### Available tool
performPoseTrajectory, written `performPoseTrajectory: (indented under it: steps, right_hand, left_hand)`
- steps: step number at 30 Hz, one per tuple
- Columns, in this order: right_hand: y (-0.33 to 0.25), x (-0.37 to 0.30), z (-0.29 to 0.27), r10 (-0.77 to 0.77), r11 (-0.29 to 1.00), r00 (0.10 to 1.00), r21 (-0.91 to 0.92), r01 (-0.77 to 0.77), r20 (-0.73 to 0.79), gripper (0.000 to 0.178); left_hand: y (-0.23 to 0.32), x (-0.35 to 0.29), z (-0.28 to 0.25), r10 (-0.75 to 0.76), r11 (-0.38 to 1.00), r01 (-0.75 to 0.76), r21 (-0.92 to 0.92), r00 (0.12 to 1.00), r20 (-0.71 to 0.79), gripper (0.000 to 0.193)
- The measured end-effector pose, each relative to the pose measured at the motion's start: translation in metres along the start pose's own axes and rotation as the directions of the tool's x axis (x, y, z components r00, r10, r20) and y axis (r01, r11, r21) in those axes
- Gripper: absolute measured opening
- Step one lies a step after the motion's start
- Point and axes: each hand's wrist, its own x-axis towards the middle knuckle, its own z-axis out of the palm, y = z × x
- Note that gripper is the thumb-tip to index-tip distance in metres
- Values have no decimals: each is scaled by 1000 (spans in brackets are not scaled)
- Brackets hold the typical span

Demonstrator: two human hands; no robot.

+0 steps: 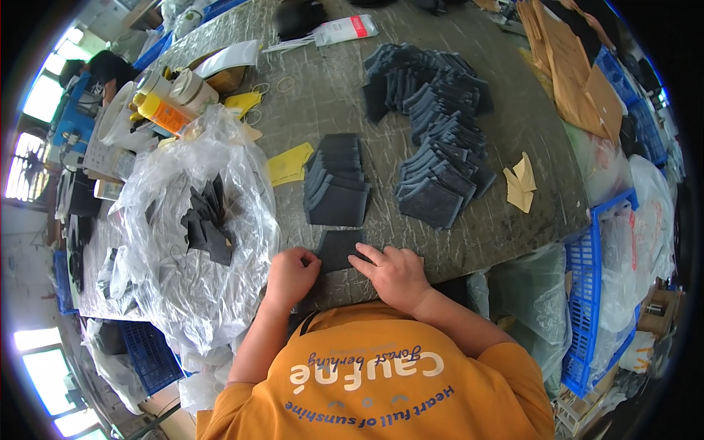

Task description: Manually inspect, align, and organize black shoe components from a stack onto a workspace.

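Observation:
A flat dark grey piece (339,248), like cut fabric or leather, lies on the table close in front of me. My left hand (292,279) is closed, thumb and fingertips pinching the left edge of that piece. From the other side, my right hand (398,277) rests with fingers apart, its fingertips on the right part of the piece. Just beyond, a short fanned stack of similar dark pieces (337,202) overlaps in a row. To its right, a longer curving row of dark pieces (433,194) runs toward the far side.
Left of me, a clear plastic bag (253,213) lies open around several crumpled black pieces (207,227). Bottles, such as a yellow-orange one (163,112), stand behind it. Yellow paper (290,163) and torn tan scraps (521,183) lie on the table. A blue crate (583,293) stands at right.

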Motion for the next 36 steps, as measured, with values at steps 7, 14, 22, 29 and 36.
performPoseTrajectory:
  steps: [7, 14, 22, 29, 36]
  right_hand:
    - [2, 5, 3, 83, 984, 996, 157, -80, -14, 23]
    - [1, 7, 3, 3, 971, 988, 235, 34, -154, 16]
    - [-5, 0, 8, 30, 988, 999, 153, -26, -26, 19]
    - [-9, 1, 4, 37, 992, 999, 120, -35, -9, 24]
    - [-7, 1, 6, 22, 996, 1000, 83, -24, 21, 24]
  left_hand:
    - [3, -1, 3, 79, 981, -84, 175, 996, 34, 11]
    - [2, -11, 4, 253, 962, -252, 108, 968, 3, 8]
    - [19, -20, 4, 237, 953, -227, 200, 971, -31, 6]
    - [5, -4, 6, 183, 978, -174, 117, 980, -72, 11]
    - [3, 4, 9, 168, 978, -157, 138, 983, -74, 13]
